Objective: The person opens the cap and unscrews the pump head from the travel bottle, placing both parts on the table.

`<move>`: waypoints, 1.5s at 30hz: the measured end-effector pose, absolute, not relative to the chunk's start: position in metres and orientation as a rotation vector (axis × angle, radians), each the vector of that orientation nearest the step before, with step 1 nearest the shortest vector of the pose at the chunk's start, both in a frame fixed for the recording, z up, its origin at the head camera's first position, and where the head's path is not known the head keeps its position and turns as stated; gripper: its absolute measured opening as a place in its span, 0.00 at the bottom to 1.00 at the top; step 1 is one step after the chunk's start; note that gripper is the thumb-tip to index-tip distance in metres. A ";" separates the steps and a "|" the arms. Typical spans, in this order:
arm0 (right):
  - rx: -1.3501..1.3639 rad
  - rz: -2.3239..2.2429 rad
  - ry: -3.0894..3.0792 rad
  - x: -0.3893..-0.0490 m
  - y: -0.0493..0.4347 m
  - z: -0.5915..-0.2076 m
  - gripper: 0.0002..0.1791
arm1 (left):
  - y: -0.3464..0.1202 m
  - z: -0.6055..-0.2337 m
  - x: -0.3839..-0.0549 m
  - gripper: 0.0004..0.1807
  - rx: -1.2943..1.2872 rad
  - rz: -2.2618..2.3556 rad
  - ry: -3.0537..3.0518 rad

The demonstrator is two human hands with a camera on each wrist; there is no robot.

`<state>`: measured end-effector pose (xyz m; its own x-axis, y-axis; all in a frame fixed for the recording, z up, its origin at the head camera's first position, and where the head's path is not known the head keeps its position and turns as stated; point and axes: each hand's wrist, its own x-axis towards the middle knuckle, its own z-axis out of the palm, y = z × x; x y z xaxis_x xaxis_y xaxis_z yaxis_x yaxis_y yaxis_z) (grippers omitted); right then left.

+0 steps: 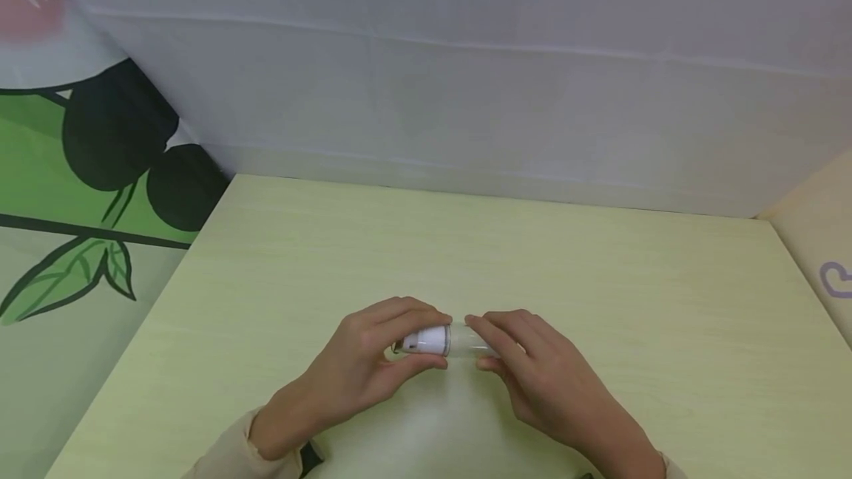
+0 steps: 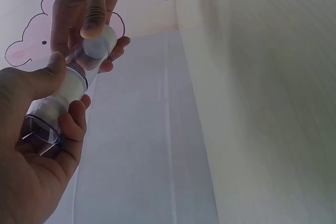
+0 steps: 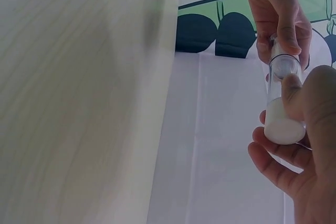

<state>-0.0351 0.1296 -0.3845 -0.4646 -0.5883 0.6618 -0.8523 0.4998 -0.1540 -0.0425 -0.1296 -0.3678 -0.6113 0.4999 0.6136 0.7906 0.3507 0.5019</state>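
Note:
Both hands hold a slim clear cylindrical bottle (image 1: 459, 341) sideways above the table. My left hand (image 1: 373, 353) grips its white-banded end, thumb below and fingers over the top in the head view. A clear rim (image 2: 44, 128) shows beyond the white band (image 2: 72, 86) in the left wrist view. My right hand (image 1: 542, 372) holds the other end between thumb and fingers. That end has a flat white base (image 3: 284, 130), seen in the right wrist view. Clear wall shows between the two hands, and the fingers hide parts of both ends.
A pale wood-grain table (image 1: 479, 265) lies under the hands. Behind it hangs a whitish sheet (image 1: 433, 109) with creases. To the left is a panel printed with green leaves (image 1: 73, 272) and dark round shapes. A pale wall (image 1: 822, 242) with a purple heart outline stands at the right.

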 end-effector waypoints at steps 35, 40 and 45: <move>1.150 0.662 -2.385 -0.029 0.129 -0.395 0.25 | -0.140 -0.349 -0.037 0.26 -1.138 -1.215 -2.334; 1.126 0.687 -2.419 -0.028 0.129 -0.397 0.24 | -0.144 -0.344 -0.038 0.26 -1.132 -1.213 -2.331; 1.113 0.711 -2.439 -0.028 0.130 -0.399 0.24 | -0.151 -0.339 -0.039 0.27 -1.102 -1.230 -2.339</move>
